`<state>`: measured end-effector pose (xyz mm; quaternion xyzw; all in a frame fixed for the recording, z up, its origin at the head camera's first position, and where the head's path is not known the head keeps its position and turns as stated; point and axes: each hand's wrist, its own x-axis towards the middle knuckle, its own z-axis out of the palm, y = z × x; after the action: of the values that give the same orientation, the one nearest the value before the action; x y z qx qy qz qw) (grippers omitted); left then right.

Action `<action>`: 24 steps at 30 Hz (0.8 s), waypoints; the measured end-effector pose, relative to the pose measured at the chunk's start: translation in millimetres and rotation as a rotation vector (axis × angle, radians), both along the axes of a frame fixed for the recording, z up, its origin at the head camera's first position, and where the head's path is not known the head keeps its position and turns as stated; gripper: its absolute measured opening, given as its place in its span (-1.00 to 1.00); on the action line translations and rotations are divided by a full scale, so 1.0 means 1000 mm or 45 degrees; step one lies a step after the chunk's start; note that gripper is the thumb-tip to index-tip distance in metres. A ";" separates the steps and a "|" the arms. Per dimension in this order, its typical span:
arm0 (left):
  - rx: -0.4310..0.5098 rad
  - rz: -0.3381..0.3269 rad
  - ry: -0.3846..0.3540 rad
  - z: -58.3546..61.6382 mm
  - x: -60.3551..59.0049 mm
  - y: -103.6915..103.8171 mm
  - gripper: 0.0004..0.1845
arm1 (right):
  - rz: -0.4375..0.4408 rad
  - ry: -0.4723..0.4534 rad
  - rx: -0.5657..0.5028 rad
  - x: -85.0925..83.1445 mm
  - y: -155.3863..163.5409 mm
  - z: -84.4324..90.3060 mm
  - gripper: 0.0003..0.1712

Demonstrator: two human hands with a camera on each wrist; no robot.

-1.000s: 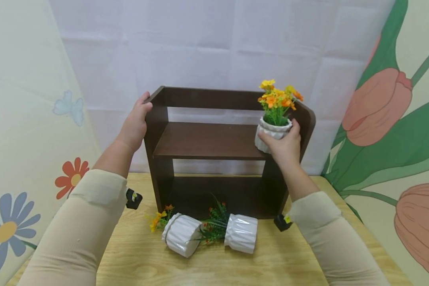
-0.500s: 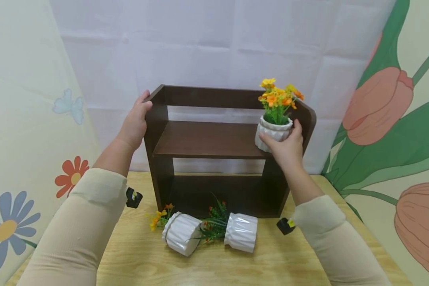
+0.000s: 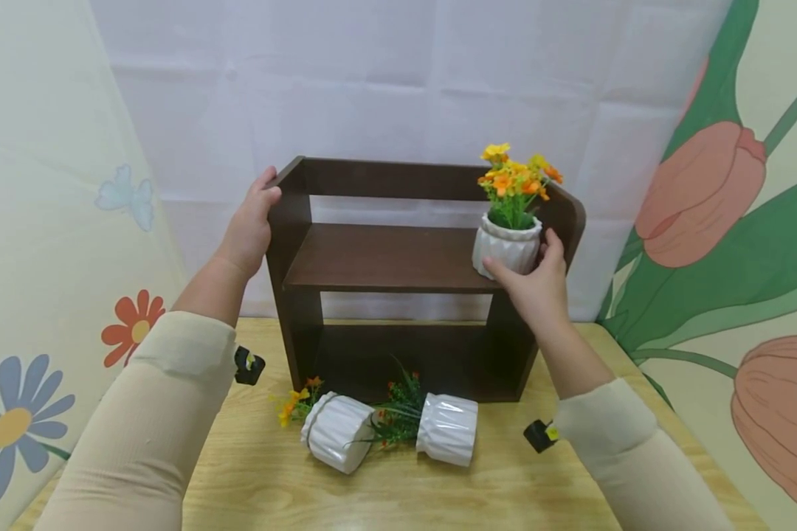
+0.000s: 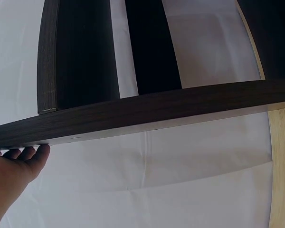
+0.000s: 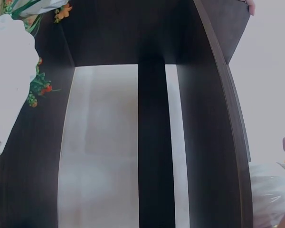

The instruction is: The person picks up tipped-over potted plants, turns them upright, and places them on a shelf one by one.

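A dark brown wooden shelf unit [image 3: 385, 258] stands on a light wooden table [image 3: 518, 494]. My left hand [image 3: 257, 215] grips the top of its left side panel, thumb in front; the left wrist view shows the fingertips [image 4: 24, 154] under the panel edge [image 4: 147, 111]. A white ribbed pot of orange and yellow flowers [image 3: 507, 247] stands upright at the right end of the upper shelf. My right hand [image 3: 533, 271] curves round its lower right side, thumb along the base. In the right wrist view the pot [image 5: 270, 192] shows at the lower right beside the shelf's side panel [image 5: 213, 142].
Two more white pots lie on their sides on the table before the shelf, one with yellow flowers [image 3: 335, 441] and one with red-flecked greenery [image 3: 446, 440]. A white cloth wall hangs close behind, with flower-painted panels at the left and right.
My right hand has slid down and back off the pot, which now shows more fully on the shelf. The right forearm has dropped toward the table. The left hand has stayed put.
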<state>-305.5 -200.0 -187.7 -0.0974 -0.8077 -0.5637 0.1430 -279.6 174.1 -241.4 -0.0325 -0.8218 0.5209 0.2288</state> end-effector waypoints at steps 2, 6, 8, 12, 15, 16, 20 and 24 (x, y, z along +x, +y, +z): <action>0.007 -0.002 -0.001 0.000 0.000 0.000 -0.37 | 0.019 0.014 -0.006 0.003 0.000 -0.001 0.30; 0.026 -0.011 -0.001 0.000 0.000 0.001 -0.37 | 0.059 0.034 -0.015 0.009 -0.001 -0.003 0.29; 0.029 -0.012 -0.002 0.000 0.000 0.001 -0.36 | 0.077 0.041 -0.013 0.013 -0.001 -0.004 0.28; 0.028 -0.015 -0.006 -0.001 0.000 0.001 -0.36 | 0.107 0.049 0.005 0.019 -0.002 -0.006 0.26; 0.028 -0.018 -0.006 -0.001 0.001 0.000 -0.36 | 0.131 0.054 0.016 0.024 -0.002 -0.008 0.24; 0.029 -0.019 -0.004 -0.001 0.001 0.000 -0.36 | 0.143 0.059 0.015 0.026 -0.003 -0.008 0.24; 0.031 -0.019 -0.004 -0.001 0.001 0.000 -0.37 | 0.184 0.062 0.015 0.029 -0.003 -0.013 0.22; 0.017 -0.009 -0.006 -0.001 0.001 0.000 -0.37 | 0.213 0.026 0.045 0.032 -0.002 -0.018 0.23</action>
<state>-304.5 -200.4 -188.3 -0.0978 -0.8039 -0.5698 0.1396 -247.3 172.5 -259.0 0.0457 -0.8283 0.5239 0.1934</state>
